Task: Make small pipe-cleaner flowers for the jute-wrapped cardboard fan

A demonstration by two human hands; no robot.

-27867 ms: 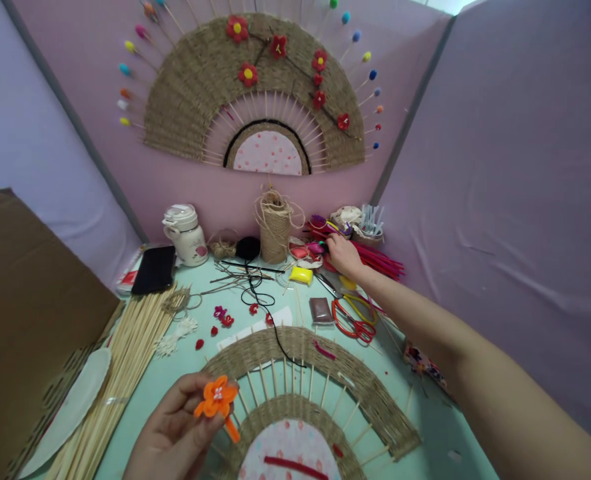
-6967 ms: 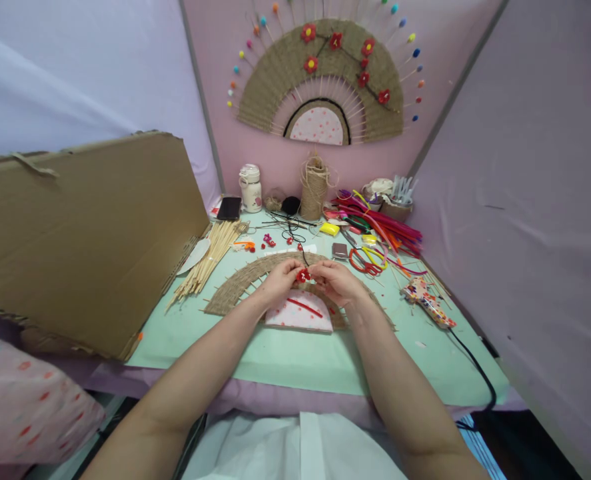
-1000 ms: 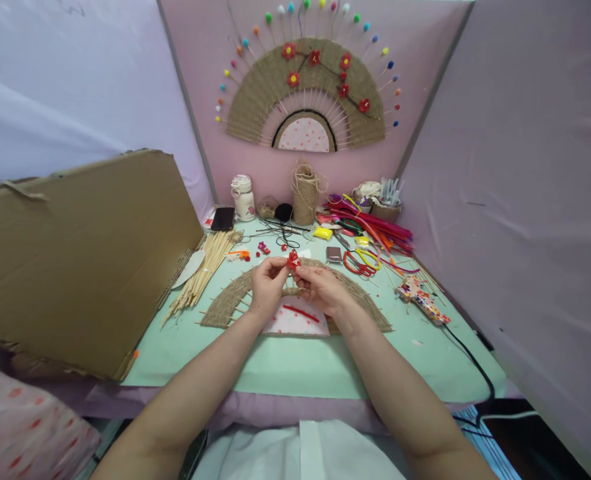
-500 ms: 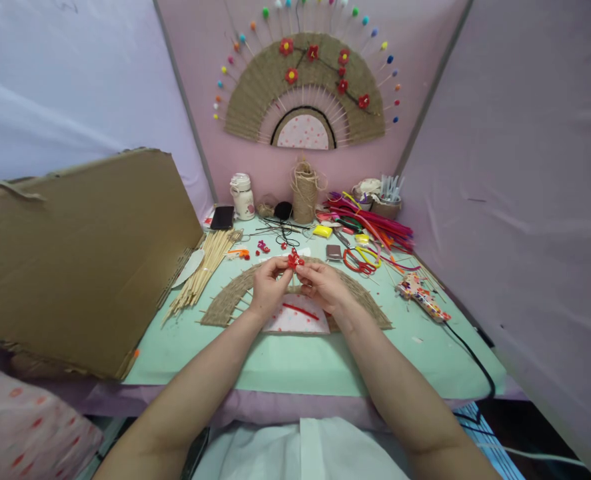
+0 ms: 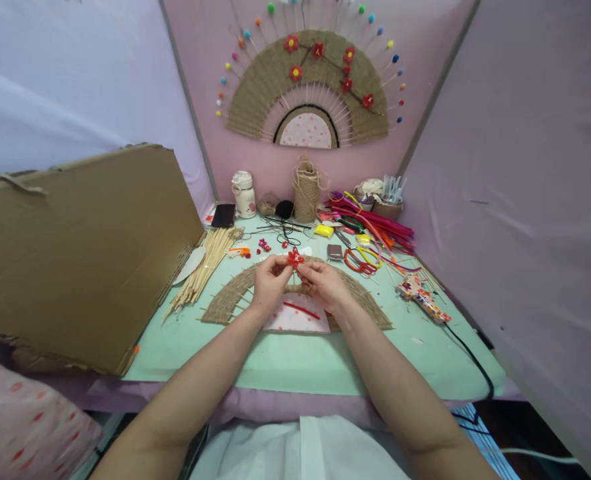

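Note:
A small red flower (image 5: 295,257) is pinched between the fingertips of both hands. My left hand (image 5: 272,283) is closed on its left side, and my right hand (image 5: 324,285) grips it from the right. Below them a half-round fan (image 5: 226,298), wrapped in brown twine over thin sticks, lies flat on the table. On the fan's pale dotted centre panel (image 5: 295,322) rests a short red pipe cleaner (image 5: 301,311). Small red flower pieces (image 5: 264,246) lie just beyond the fan.
Wooden sticks (image 5: 202,273) and a large cardboard sheet (image 5: 90,260) are at the left. Red-handled scissors (image 5: 359,262), pipe cleaners (image 5: 385,230) and a glue gun (image 5: 422,298) with its cord lie right. A twine spool (image 5: 306,193) stands behind; a finished fan (image 5: 255,93) hangs on the wall.
The camera view has shifted slightly. Both hands stay over the fan with the red flower between them, and the flower looks turned a little.

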